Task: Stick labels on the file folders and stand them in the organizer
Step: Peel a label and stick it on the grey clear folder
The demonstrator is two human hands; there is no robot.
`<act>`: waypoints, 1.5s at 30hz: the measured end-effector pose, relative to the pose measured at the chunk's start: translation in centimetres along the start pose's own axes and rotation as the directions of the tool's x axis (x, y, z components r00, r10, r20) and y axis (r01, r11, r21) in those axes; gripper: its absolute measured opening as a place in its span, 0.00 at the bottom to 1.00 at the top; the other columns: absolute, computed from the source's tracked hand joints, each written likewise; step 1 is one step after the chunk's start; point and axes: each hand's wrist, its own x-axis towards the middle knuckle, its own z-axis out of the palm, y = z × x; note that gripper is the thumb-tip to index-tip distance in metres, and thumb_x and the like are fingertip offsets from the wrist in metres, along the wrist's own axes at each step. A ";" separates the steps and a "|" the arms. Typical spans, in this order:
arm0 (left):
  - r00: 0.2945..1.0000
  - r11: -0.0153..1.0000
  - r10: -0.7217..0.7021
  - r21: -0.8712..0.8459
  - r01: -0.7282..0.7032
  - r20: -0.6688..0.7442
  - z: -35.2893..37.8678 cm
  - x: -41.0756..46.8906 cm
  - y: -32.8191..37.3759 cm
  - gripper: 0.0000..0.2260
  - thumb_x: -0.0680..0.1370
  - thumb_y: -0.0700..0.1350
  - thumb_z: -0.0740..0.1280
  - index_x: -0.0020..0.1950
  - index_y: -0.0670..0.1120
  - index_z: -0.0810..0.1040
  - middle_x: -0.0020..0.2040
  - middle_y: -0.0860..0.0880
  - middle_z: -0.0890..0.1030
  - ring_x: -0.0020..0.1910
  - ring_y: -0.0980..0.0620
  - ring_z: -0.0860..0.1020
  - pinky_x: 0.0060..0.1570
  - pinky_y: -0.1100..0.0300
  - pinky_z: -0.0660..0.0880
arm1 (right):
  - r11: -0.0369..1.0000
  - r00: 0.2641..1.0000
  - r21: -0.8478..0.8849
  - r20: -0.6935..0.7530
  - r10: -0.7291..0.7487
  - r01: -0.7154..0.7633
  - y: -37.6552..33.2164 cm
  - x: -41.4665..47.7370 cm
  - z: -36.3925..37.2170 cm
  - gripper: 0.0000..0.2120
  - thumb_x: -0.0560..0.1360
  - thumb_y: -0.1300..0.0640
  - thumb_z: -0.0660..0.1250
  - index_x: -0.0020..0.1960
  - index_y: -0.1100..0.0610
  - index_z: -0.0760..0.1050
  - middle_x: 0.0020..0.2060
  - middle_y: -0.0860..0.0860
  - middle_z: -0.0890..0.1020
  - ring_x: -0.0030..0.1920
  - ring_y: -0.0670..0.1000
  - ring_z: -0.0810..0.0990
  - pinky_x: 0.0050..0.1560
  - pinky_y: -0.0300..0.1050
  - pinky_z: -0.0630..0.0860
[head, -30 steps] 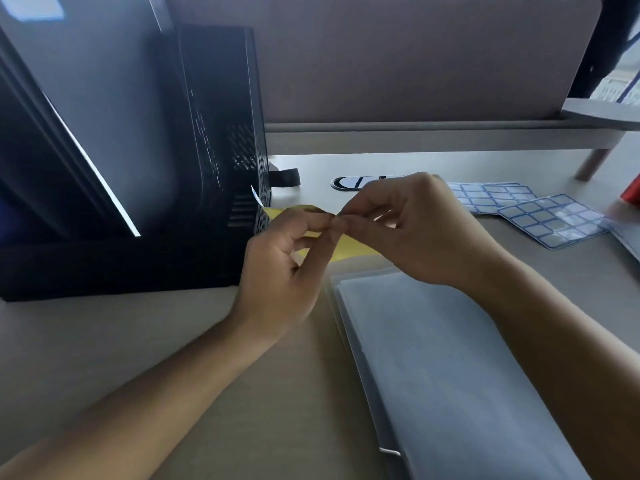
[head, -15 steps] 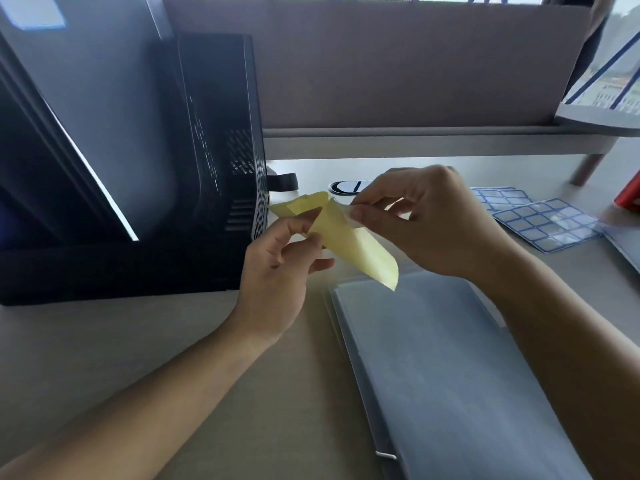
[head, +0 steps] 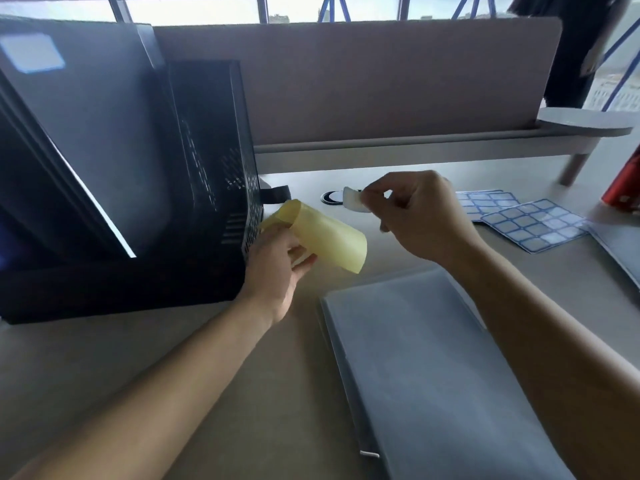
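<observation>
My right hand (head: 419,216) pinches a small white label (head: 353,199) between thumb and fingertips, lifted above the desk. My left hand (head: 277,265) holds a curled yellow backing sheet (head: 329,235) beside the black mesh organizer (head: 214,157). A grey folder (head: 79,109) with a blue-edged label at its top left stands in the organizer. A stack of grey translucent file folders (head: 426,368) lies flat on the desk under my right forearm.
Sheets of blue-bordered labels (head: 533,225) lie at the right on the desk. A red can (head: 623,185) stands at the far right edge. A partition panel (head: 363,81) backs the desk, and a round cable grommet (head: 330,196) sits behind the label.
My hands have parted: the right hand peeled the white label off the yellow backing and moved right and up, while the left hand kept the backing, which curled.
</observation>
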 end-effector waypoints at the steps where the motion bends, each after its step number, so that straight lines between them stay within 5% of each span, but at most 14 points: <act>1: 0.999 0.998 -0.051 -0.044 0.051 0.017 0.7 0.8 0.2 0.11 0.77 0.34 0.56 0.52 0.44 0.77 0.51 0.43 0.79 0.55 0.44 0.78 0.61 0.47 0.76 | 0.999 1.000 0.030 -0.017 0.013 -0.012 -0.1 0.1 -0.2 0.08 0.78 0.51 0.67 0.42 0.45 0.81 0.25 0.47 0.81 0.23 0.46 0.74 0.28 0.40 0.69; 5: 0.967 0.977 -0.160 -0.108 0.184 0.199 3.5 3.3 1.1 0.09 0.72 0.35 0.54 0.46 0.45 0.70 0.53 0.41 0.76 0.51 0.43 0.76 0.62 0.46 0.74 | 0.984 0.991 0.176 -0.130 0.021 0.002 -0.2 0.5 -1.4 0.04 0.78 0.51 0.67 0.47 0.45 0.80 0.28 0.48 0.84 0.25 0.45 0.78 0.32 0.45 0.78; 8: 0.928 0.977 -0.184 -0.045 0.209 0.325 4.7 4.5 1.7 0.17 0.68 0.38 0.56 0.56 0.43 0.69 0.56 0.41 0.76 0.56 0.42 0.76 0.65 0.43 0.72 | 0.975 0.983 0.219 -0.184 0.021 0.020 0.3 0.7 -2.2 0.03 0.79 0.51 0.66 0.47 0.45 0.78 0.28 0.48 0.84 0.30 0.55 0.82 0.34 0.56 0.81; 11: 0.896 0.972 -0.233 0.061 0.228 0.379 4.9 5.4 1.7 0.15 0.71 0.40 0.55 0.55 0.41 0.73 0.51 0.41 0.81 0.54 0.41 0.78 0.63 0.43 0.74 | 0.972 0.980 0.235 -0.196 0.027 0.020 0.9 1.0 -2.6 0.02 0.79 0.52 0.67 0.49 0.46 0.79 0.29 0.48 0.84 0.30 0.49 0.82 0.35 0.53 0.82; 15: 0.928 0.925 -0.325 0.264 0.272 0.182 3.1 6.4 0.0 0.08 0.75 0.38 0.57 0.41 0.43 0.75 0.37 0.45 0.79 0.39 0.46 0.79 0.49 0.51 0.78 | 0.997 0.990 0.017 -0.120 -0.067 0.070 2.2 1.4 -2.4 0.06 0.78 0.48 0.67 0.50 0.48 0.80 0.32 0.47 0.85 0.29 0.43 0.79 0.37 0.43 0.76; 17: 0.949 0.877 -0.313 0.391 0.278 0.028 1.7 7.1 -1.2 0.07 0.75 0.37 0.59 0.42 0.43 0.77 0.37 0.45 0.79 0.36 0.48 0.81 0.46 0.53 0.79 | 0.966 0.992 -0.227 0.012 -0.128 0.127 3.0 1.3 -1.9 0.11 0.78 0.43 0.66 0.53 0.48 0.80 0.34 0.46 0.85 0.36 0.49 0.80 0.41 0.44 0.75; 21: 0.975 0.829 -0.153 0.517 0.216 -0.162 0.5 8.1 -2.1 0.06 0.74 0.37 0.59 0.41 0.45 0.74 0.39 0.44 0.77 0.37 0.46 0.77 0.37 0.57 0.77 | 0.940 0.983 -0.304 0.143 -0.114 0.153 5.1 1.3 0.0 0.12 0.77 0.41 0.65 0.54 0.47 0.80 0.37 0.47 0.86 0.46 0.55 0.82 0.47 0.51 0.80; 24: 0.976 0.655 0.092 0.750 0.091 -0.198 0.5 8.8 -2.0 0.06 0.73 0.41 0.62 0.49 0.48 0.73 0.45 0.47 0.78 0.43 0.46 0.77 0.43 0.58 0.75 | 0.933 0.971 -0.328 0.229 -0.071 0.146 6.7 0.9 2.0 0.13 0.77 0.41 0.65 0.55 0.47 0.79 0.43 0.48 0.86 0.49 0.55 0.83 0.48 0.51 0.80; 26: 0.964 0.467 0.210 0.883 0.047 -0.162 0.3 8.8 -2.1 0.20 0.74 0.42 0.63 0.66 0.47 0.68 0.60 0.44 0.76 0.58 0.42 0.76 0.58 0.52 0.74 | 0.950 0.967 -0.279 0.245 -0.074 0.143 7.4 0.2 2.9 0.11 0.77 0.44 0.66 0.55 0.48 0.80 0.46 0.48 0.86 0.47 0.54 0.83 0.47 0.49 0.80; 28: 0.953 0.228 0.303 0.972 -0.056 -0.016 0.0 8.2 -2.6 0.25 0.75 0.42 0.64 0.72 0.46 0.64 0.67 0.40 0.71 0.65 0.40 0.71 0.63 0.52 0.69 | 0.965 0.974 -0.209 0.192 -0.116 0.156 8.0 -0.4 3.5 0.10 0.77 0.49 0.67 0.54 0.52 0.81 0.46 0.49 0.85 0.44 0.54 0.83 0.44 0.47 0.79; 32: 0.963 0.015 0.108 0.968 -0.252 0.249 -0.4 6.3 -3.5 0.22 0.77 0.46 0.65 0.72 0.49 0.69 0.67 0.43 0.76 0.65 0.43 0.74 0.62 0.56 0.70 | 0.983 0.996 -0.163 0.045 -0.081 0.087 9.3 -0.5 3.5 0.05 0.78 0.51 0.67 0.49 0.51 0.81 0.32 0.50 0.83 0.33 0.53 0.80 0.36 0.45 0.77; 35: 0.941 -0.171 0.020 0.928 -0.331 0.339 -0.8 5.6 -4.1 0.23 0.81 0.49 0.60 0.76 0.50 0.64 0.70 0.40 0.73 0.72 0.40 0.68 0.68 0.53 0.67 | 0.996 0.999 -0.085 0.026 0.037 -0.035 10.0 -0.7 3.9 0.05 0.78 0.54 0.67 0.50 0.50 0.81 0.33 0.48 0.84 0.34 0.51 0.81 0.37 0.43 0.76; 40: 0.927 -0.068 0.146 0.938 -0.340 0.346 -1.5 5.1 -3.7 0.21 0.80 0.48 0.63 0.73 0.47 0.68 0.69 0.40 0.74 0.70 0.40 0.69 0.68 0.52 0.67 | 0.992 0.994 -0.063 0.005 0.111 -0.110 10.7 -1.0 4.1 0.06 0.77 0.57 0.68 0.52 0.52 0.83 0.41 0.46 0.83 0.32 0.36 0.73 0.40 0.36 0.68; 45: 0.934 0.224 0.271 0.928 -0.298 0.235 -1.7 2.1 -3.8 0.19 0.79 0.50 0.66 0.68 0.44 0.73 0.62 0.43 0.79 0.61 0.44 0.77 0.60 0.55 0.73 | 0.995 0.994 -0.007 -0.028 0.103 -0.103 10.5 -0.9 4.1 0.07 0.75 0.59 0.69 0.51 0.52 0.84 0.42 0.43 0.84 0.32 0.29 0.74 0.36 0.22 0.64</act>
